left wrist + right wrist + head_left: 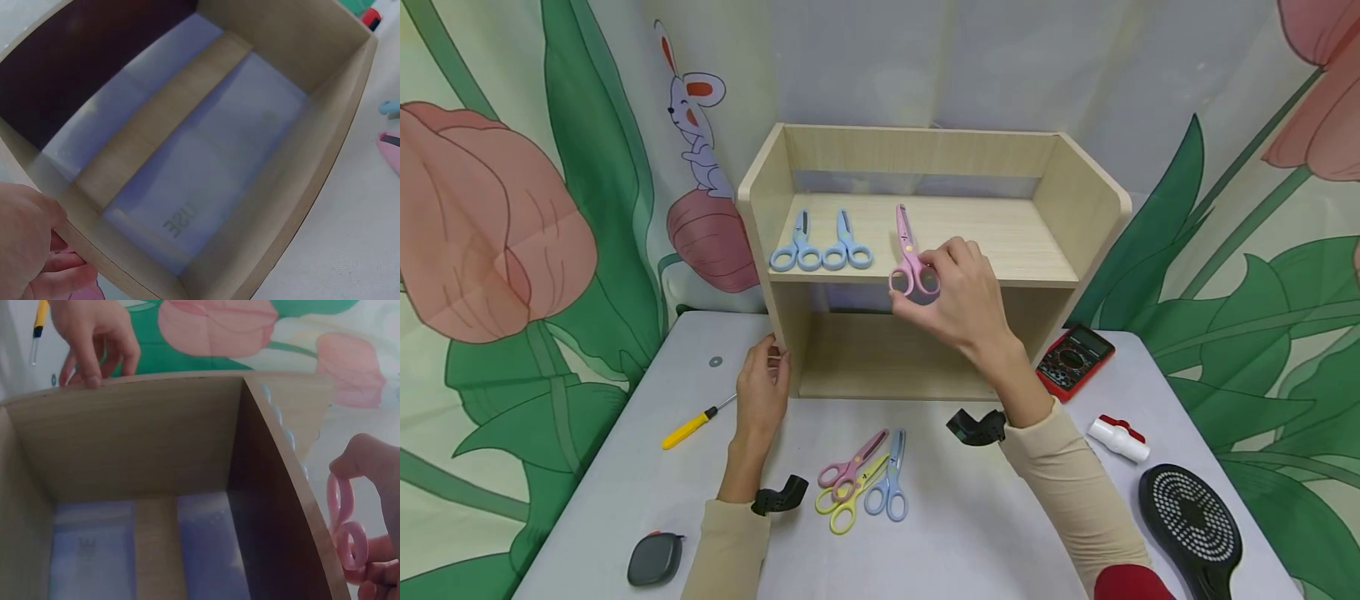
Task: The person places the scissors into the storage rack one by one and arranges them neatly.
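A pale wooden two-tier shelf [977, 233] stands on the table. My right hand [958, 287] pinches pink scissors [908, 253] by the handle loops at the upper board's front edge, blades toward the back. In the right wrist view the loops [350, 500] show beside that board. Left of them, two pairs of light blue scissors, one [802, 242] by the side panel and another [845, 242], lie on the board. My left hand [763, 387] holds the left side panel's front edge low down. Below, pink scissors [854, 465], yellow scissors [861, 485] and blue scissors [892, 475] lie bunched on the table.
At the left are a yellow-handled screwdriver [688, 428], a small grey disc [716, 362] and a dark tape measure [656, 558]. Along the right side lie a red multimeter [1075, 360], a white-and-red cylindrical item [1118, 439] and a black paddle-shaped item [1191, 521]. A printed curtain hangs behind.
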Action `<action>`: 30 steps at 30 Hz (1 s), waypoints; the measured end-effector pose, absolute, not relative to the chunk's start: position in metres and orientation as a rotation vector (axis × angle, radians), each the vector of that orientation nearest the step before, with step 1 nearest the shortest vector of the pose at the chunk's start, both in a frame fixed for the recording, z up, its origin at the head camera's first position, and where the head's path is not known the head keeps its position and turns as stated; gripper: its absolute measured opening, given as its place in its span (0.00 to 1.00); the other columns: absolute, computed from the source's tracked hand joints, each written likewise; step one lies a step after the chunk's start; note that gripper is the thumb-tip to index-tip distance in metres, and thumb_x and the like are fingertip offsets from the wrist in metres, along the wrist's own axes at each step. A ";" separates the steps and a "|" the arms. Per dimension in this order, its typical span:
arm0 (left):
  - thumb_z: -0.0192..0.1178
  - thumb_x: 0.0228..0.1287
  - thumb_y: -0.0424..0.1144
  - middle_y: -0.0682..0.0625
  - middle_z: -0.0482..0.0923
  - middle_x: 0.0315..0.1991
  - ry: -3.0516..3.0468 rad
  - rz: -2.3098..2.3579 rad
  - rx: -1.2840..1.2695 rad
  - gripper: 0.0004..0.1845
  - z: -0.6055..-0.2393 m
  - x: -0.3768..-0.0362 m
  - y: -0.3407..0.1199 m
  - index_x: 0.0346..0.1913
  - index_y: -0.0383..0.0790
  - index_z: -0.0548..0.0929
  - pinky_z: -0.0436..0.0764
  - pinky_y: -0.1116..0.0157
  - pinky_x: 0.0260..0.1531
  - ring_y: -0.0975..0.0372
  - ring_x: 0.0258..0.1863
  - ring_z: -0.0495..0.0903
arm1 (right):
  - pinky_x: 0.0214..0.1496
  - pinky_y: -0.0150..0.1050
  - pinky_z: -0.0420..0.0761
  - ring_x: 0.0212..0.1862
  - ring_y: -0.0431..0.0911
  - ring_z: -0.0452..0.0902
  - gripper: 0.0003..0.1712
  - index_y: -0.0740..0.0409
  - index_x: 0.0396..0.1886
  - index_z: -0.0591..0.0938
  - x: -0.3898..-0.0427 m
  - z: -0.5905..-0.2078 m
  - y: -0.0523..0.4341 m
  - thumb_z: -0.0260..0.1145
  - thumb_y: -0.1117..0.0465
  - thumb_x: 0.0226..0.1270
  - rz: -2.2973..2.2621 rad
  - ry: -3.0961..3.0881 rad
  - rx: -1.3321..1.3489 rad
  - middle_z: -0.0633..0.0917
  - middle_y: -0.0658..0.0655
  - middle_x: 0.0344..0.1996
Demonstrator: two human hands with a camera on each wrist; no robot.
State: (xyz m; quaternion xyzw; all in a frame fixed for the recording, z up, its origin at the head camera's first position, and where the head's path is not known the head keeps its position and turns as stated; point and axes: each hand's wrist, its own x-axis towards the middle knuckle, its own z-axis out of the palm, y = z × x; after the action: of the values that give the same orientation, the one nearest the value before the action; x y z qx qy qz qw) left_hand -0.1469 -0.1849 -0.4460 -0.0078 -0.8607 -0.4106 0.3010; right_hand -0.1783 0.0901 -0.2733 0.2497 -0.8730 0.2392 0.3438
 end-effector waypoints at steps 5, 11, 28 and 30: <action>0.59 0.73 0.35 0.36 0.77 0.50 -2.287 -1.092 -0.025 0.22 -0.446 -0.147 -0.185 0.65 0.33 0.72 0.89 0.52 0.45 0.49 0.46 0.84 | 0.42 0.45 0.73 0.42 0.53 0.72 0.29 0.61 0.35 0.86 -0.198 -0.260 0.083 0.66 0.38 0.51 0.692 -2.426 0.605 0.80 0.57 0.35; 0.59 0.73 0.36 0.36 0.77 0.51 -2.291 -1.103 -0.018 0.22 -0.445 -0.147 -0.185 0.66 0.35 0.72 0.89 0.52 0.46 0.49 0.46 0.84 | 0.46 0.43 0.73 0.46 0.51 0.71 0.30 0.60 0.37 0.85 -0.215 -0.251 0.078 0.62 0.37 0.53 0.705 -2.590 0.560 0.80 0.57 0.40; 0.59 0.73 0.35 0.37 0.78 0.50 -2.287 -1.083 -0.024 0.21 -0.449 -0.148 -0.187 0.65 0.35 0.72 0.89 0.53 0.46 0.49 0.45 0.84 | 0.50 0.48 0.74 0.46 0.55 0.70 0.40 0.64 0.47 0.83 -0.205 -0.254 0.076 0.72 0.33 0.52 0.653 -2.525 0.649 0.77 0.62 0.43; 0.59 0.73 0.35 0.37 0.78 0.50 -2.278 -1.087 -0.031 0.21 -0.448 -0.148 -0.187 0.65 0.35 0.72 0.89 0.53 0.46 0.49 0.45 0.84 | 0.48 0.48 0.74 0.44 0.56 0.70 0.39 0.65 0.47 0.82 -0.197 -0.257 0.075 0.74 0.35 0.52 0.620 -2.419 0.688 0.77 0.62 0.42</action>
State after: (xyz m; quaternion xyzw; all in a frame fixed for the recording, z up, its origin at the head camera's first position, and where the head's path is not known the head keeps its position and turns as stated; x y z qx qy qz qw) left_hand -0.1483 -0.1866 -0.4484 -0.0116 -0.8599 -0.4101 0.3037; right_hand -0.1968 0.0752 -0.2574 0.2555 -0.8986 0.2305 0.2721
